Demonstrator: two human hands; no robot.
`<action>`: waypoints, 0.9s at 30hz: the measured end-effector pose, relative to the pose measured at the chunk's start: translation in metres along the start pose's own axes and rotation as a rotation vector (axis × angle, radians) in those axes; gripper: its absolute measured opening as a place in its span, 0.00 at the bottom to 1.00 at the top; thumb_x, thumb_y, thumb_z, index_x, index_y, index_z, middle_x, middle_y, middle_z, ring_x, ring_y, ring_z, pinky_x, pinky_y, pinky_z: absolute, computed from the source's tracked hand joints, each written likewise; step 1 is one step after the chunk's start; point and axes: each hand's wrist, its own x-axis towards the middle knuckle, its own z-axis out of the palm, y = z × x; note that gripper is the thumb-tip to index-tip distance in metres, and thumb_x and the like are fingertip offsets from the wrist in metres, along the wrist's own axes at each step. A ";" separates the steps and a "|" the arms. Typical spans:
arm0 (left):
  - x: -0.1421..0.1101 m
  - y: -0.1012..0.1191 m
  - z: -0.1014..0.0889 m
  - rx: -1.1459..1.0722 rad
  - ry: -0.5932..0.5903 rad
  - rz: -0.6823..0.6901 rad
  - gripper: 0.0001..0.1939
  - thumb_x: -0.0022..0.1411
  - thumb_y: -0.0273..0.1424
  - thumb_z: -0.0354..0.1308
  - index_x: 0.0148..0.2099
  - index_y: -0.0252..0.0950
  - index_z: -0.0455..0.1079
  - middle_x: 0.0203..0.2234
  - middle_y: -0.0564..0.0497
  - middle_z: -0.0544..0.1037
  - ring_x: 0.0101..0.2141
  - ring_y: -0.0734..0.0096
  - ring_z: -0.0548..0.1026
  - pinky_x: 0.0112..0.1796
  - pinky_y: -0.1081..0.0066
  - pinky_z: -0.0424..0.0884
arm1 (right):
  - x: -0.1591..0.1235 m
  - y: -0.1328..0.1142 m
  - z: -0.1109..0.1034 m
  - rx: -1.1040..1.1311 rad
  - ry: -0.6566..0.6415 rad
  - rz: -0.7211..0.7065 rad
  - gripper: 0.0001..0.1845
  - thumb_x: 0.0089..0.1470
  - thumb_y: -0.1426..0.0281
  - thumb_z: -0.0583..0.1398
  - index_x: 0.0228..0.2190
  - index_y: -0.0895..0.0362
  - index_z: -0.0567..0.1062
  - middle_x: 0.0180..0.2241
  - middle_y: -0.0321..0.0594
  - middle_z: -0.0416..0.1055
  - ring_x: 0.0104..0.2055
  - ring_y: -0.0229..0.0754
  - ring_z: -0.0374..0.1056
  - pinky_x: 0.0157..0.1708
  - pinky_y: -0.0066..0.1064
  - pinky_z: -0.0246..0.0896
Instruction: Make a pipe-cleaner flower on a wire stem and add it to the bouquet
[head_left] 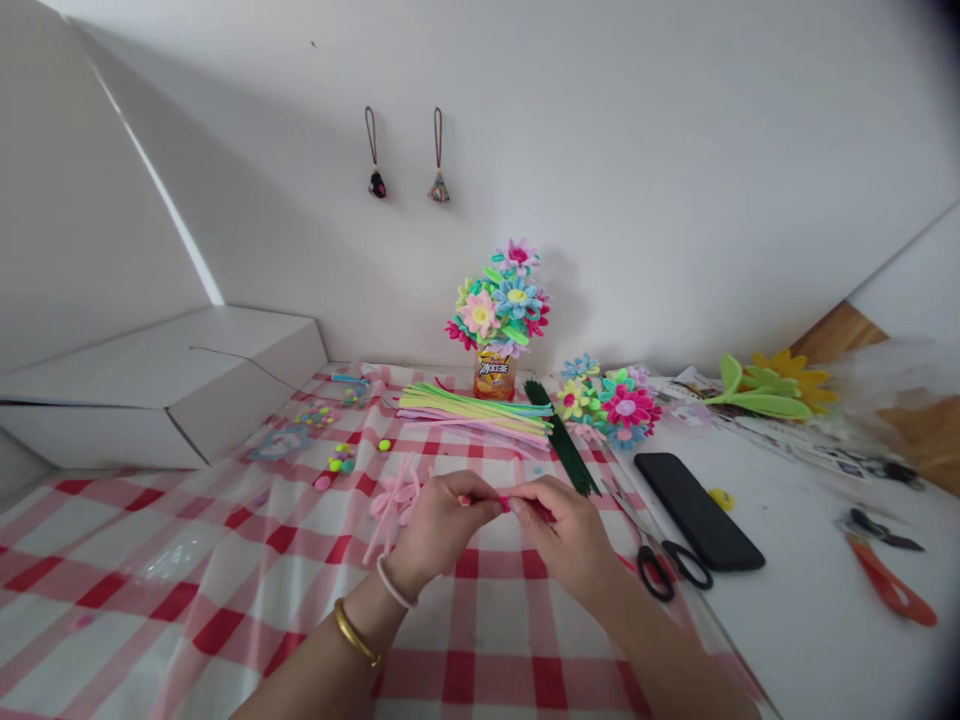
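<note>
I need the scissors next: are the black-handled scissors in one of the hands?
No, the black-handled scissors lie on the table right of the right hand; both hands pinch a pink pipe cleaner.

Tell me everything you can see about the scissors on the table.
The scissors have black loop handles and pale blades that look like metal. They lie flat and closed, handles toward the person, blades pointing away. They rest at the checked tablecloth's right edge, between the right hand and the black phone, touching neither.

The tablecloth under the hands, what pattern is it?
Red and white checks on the plastic tablecloth, seen best in the head view.
</note>
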 end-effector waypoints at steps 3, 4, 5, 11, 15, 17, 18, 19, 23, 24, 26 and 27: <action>0.000 0.000 0.001 -0.206 0.027 -0.062 0.02 0.46 0.28 0.60 0.24 0.34 0.71 0.21 0.53 0.73 0.27 0.72 0.69 0.30 0.73 0.64 | -0.001 0.000 0.003 0.064 0.019 0.042 0.07 0.54 0.69 0.54 0.32 0.55 0.71 0.29 0.38 0.70 0.31 0.38 0.66 0.30 0.28 0.60; 0.000 -0.001 0.002 -0.262 0.035 -0.075 0.02 0.45 0.28 0.60 0.25 0.34 0.71 0.21 0.53 0.73 0.27 0.73 0.69 0.31 0.73 0.64 | -0.001 0.000 0.004 0.080 0.023 0.054 0.06 0.54 0.69 0.54 0.32 0.56 0.71 0.28 0.37 0.70 0.30 0.37 0.66 0.30 0.27 0.60; 0.000 -0.002 0.003 -0.302 0.042 -0.090 0.03 0.45 0.28 0.61 0.25 0.34 0.72 0.22 0.53 0.74 0.27 0.73 0.69 0.31 0.73 0.64 | -0.001 0.000 0.005 0.092 0.027 0.065 0.06 0.54 0.69 0.54 0.31 0.56 0.70 0.28 0.37 0.70 0.30 0.37 0.66 0.29 0.27 0.60; 0.000 -0.007 0.004 0.010 -0.013 -0.013 0.05 0.50 0.31 0.58 0.29 0.35 0.72 0.25 0.51 0.75 0.28 0.71 0.70 0.30 0.72 0.64 | 0.000 -0.003 0.003 -0.093 -0.058 0.040 0.06 0.53 0.75 0.53 0.28 0.57 0.69 0.27 0.38 0.68 0.30 0.38 0.64 0.29 0.28 0.58; 0.000 -0.012 0.005 0.549 -0.105 0.313 0.07 0.54 0.26 0.54 0.27 0.36 0.72 0.25 0.51 0.75 0.29 0.69 0.70 0.35 0.67 0.60 | 0.000 -0.002 0.005 -0.360 -0.239 0.003 0.08 0.50 0.78 0.53 0.25 0.58 0.70 0.27 0.41 0.69 0.32 0.41 0.64 0.31 0.31 0.57; 0.000 -0.015 0.005 0.682 -0.136 0.370 0.09 0.54 0.24 0.53 0.25 0.35 0.72 0.23 0.51 0.75 0.28 0.70 0.70 0.36 0.65 0.59 | -0.001 0.000 0.006 -0.411 -0.274 -0.007 0.08 0.52 0.77 0.53 0.25 0.58 0.71 0.27 0.41 0.70 0.33 0.42 0.65 0.32 0.32 0.57; 0.001 -0.015 0.005 0.683 -0.132 0.364 0.09 0.54 0.24 0.52 0.25 0.35 0.72 0.22 0.51 0.74 0.27 0.71 0.69 0.36 0.65 0.59 | 0.000 0.001 0.007 -0.402 -0.268 -0.003 0.09 0.52 0.76 0.53 0.25 0.58 0.72 0.27 0.41 0.70 0.33 0.42 0.65 0.32 0.32 0.57; 0.001 -0.014 0.005 0.638 -0.123 0.340 0.09 0.53 0.24 0.52 0.25 0.35 0.72 0.23 0.51 0.75 0.27 0.71 0.69 0.36 0.66 0.59 | 0.000 0.001 0.007 -0.367 -0.246 0.007 0.09 0.52 0.76 0.53 0.26 0.58 0.72 0.27 0.40 0.70 0.33 0.41 0.65 0.32 0.31 0.57; 0.001 -0.007 0.003 0.207 -0.037 0.081 0.05 0.51 0.27 0.55 0.27 0.34 0.73 0.24 0.52 0.75 0.28 0.72 0.70 0.32 0.72 0.63 | 0.001 0.001 0.003 -0.073 -0.098 0.057 0.07 0.54 0.72 0.54 0.32 0.55 0.72 0.31 0.38 0.71 0.34 0.38 0.66 0.33 0.28 0.59; 0.000 -0.005 0.003 0.095 -0.022 0.008 0.04 0.50 0.28 0.57 0.27 0.34 0.73 0.23 0.52 0.75 0.27 0.72 0.70 0.30 0.73 0.63 | 0.001 0.001 0.003 -0.011 -0.067 0.068 0.07 0.54 0.71 0.54 0.33 0.55 0.72 0.31 0.38 0.71 0.34 0.38 0.66 0.33 0.27 0.60; 0.000 -0.004 0.004 -0.095 -0.006 -0.091 0.04 0.47 0.29 0.59 0.27 0.33 0.72 0.21 0.53 0.74 0.26 0.74 0.69 0.28 0.74 0.63 | 0.001 0.000 0.002 0.071 -0.030 0.099 0.07 0.54 0.68 0.54 0.33 0.55 0.72 0.31 0.37 0.71 0.33 0.37 0.66 0.32 0.27 0.60; 0.000 -0.004 0.005 -0.175 -0.004 -0.118 0.05 0.46 0.30 0.60 0.26 0.33 0.72 0.20 0.54 0.73 0.25 0.75 0.68 0.28 0.75 0.63 | 0.001 -0.001 0.002 0.097 -0.020 0.117 0.08 0.54 0.67 0.54 0.32 0.55 0.71 0.30 0.37 0.71 0.32 0.37 0.66 0.32 0.26 0.60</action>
